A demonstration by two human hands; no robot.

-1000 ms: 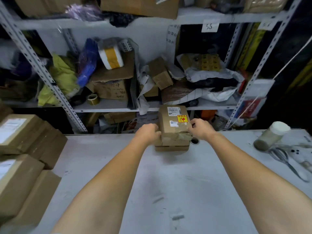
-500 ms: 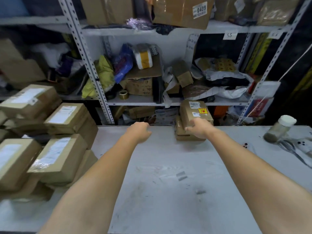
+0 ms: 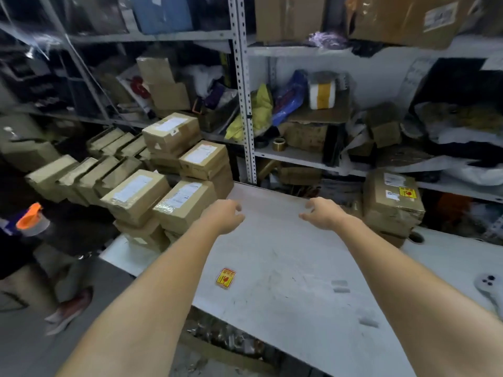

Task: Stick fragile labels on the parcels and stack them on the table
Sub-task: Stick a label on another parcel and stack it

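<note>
**Now empty-handed between two groups of parcels**

Two bare forearms reach forward over a pale grey desk (image 3: 285, 308). The left hand (image 3: 226, 216) and the right hand (image 3: 324, 213) hover above its far part. Both are palm down with fingers loosely curled, and neither holds anything.

At ten o'clock from the hands, a pile of brown cardboard parcels (image 3: 185, 202) crowds the desk's left edge. The nearest ones show a white shipping slip (image 3: 133, 187) and no fragile label. At two o'clock, near the right hand, stands a short stack of parcels (image 3: 392, 216). Its top box already carries a yellow-and-red fragile label (image 3: 407, 192). At six o'clock from the left hand, a loose fragile sticker (image 3: 225, 278) lies flat on the desk, well apart from every parcel. Metal shelving (image 3: 246, 104) full of clutter fills twelve o'clock.

The parcels look like small, stiff, taped cartons. They are probably light enough to lift one at a time, though weight cannot be read from the view. Their glossy taped faces may be slick and some corners look dented. The safest hold is likely both palms on two opposite sides, not a pinch on the top. The sticker is thin and limp, so it should probably be lifted by one corner and then pressed onto bare cardboard beside the slip.
</note>
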